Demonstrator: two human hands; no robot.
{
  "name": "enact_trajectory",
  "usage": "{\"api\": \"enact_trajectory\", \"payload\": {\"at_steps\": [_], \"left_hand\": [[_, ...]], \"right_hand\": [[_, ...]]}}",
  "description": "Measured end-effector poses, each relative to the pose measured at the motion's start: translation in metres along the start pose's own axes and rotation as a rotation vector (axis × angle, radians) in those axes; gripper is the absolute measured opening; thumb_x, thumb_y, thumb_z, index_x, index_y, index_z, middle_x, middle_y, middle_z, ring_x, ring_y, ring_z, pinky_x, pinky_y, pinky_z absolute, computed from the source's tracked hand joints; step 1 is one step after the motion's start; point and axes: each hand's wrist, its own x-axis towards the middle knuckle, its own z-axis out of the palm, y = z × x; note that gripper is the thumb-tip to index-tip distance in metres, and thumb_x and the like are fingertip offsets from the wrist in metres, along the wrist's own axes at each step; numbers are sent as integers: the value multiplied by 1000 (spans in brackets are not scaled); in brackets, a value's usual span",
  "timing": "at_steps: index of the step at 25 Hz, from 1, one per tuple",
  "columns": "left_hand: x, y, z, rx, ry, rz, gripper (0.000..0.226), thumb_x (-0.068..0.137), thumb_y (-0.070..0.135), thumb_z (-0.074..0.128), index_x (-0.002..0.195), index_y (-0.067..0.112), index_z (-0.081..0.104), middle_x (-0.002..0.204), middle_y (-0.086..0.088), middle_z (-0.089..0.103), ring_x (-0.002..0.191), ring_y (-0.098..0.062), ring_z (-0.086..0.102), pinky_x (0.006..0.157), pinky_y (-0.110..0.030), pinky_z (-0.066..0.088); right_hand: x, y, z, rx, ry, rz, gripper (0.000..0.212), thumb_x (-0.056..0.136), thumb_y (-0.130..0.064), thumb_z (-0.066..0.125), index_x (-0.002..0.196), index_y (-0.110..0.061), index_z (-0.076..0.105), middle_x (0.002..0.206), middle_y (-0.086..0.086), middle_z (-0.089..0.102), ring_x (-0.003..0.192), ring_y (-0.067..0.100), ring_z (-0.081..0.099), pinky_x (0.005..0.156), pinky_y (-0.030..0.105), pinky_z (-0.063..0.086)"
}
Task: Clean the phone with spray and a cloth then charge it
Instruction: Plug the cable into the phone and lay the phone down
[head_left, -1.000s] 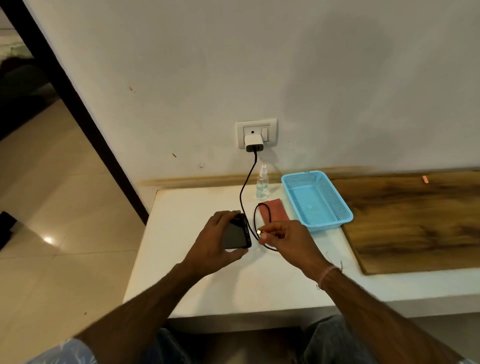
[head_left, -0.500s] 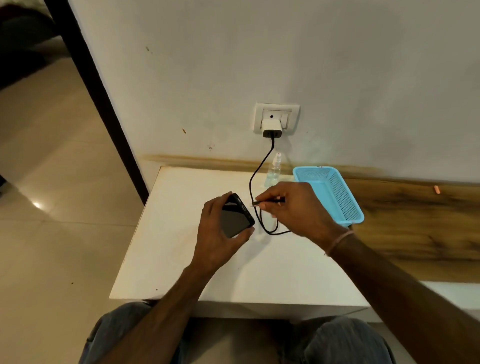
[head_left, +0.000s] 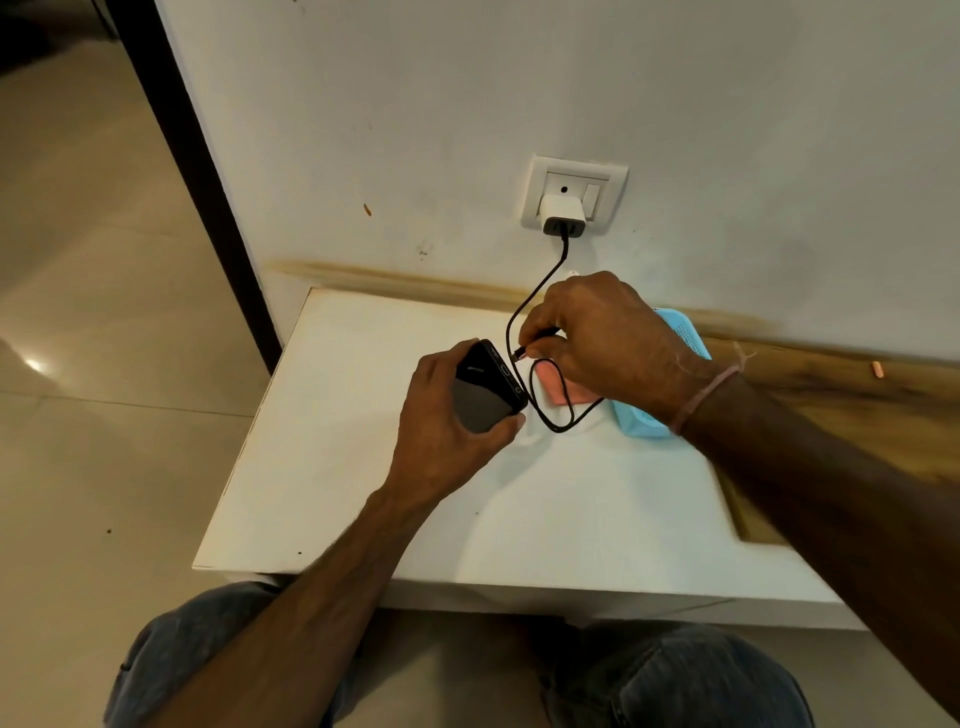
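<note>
My left hand (head_left: 441, 415) grips a black phone (head_left: 485, 392) above the white table (head_left: 337, 467), its port end turned toward the right. My right hand (head_left: 597, 343) pinches the plug end of a black charging cable (head_left: 540, 291), with the plug tip a short gap from the phone's port. The cable runs up to a white charger (head_left: 561, 213) in the wall socket (head_left: 574, 195) and loops on the table. A pink cloth (head_left: 556, 387) lies under my right hand, partly hidden. The spray bottle is hidden behind my right hand.
A light blue plastic basket (head_left: 639, 421) sits right of the cloth, mostly covered by my right wrist. A wooden board (head_left: 831, 384) covers the table's right part. The table's left edge drops to a tiled floor (head_left: 104, 312); my knees are below the front edge.
My right hand has lifted the cable plug from the table and carried it toward the phone's port end. My left hand has tilted the phone up. The camera has come closer.
</note>
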Motion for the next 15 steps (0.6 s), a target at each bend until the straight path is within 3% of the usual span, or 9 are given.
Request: {"api": "enact_trajectory", "payload": {"at_steps": [15], "left_hand": [[-1, 5, -6, 0, 1, -25, 88, 64, 37, 92, 139, 21, 50, 129, 2, 56, 116, -10, 53, 86, 0, 35]], "right_hand": [[1, -6, 6, 11, -38, -14, 16, 90, -27, 64, 101, -23, 75, 98, -2, 70, 91, 17, 61, 79, 29, 45]]}}
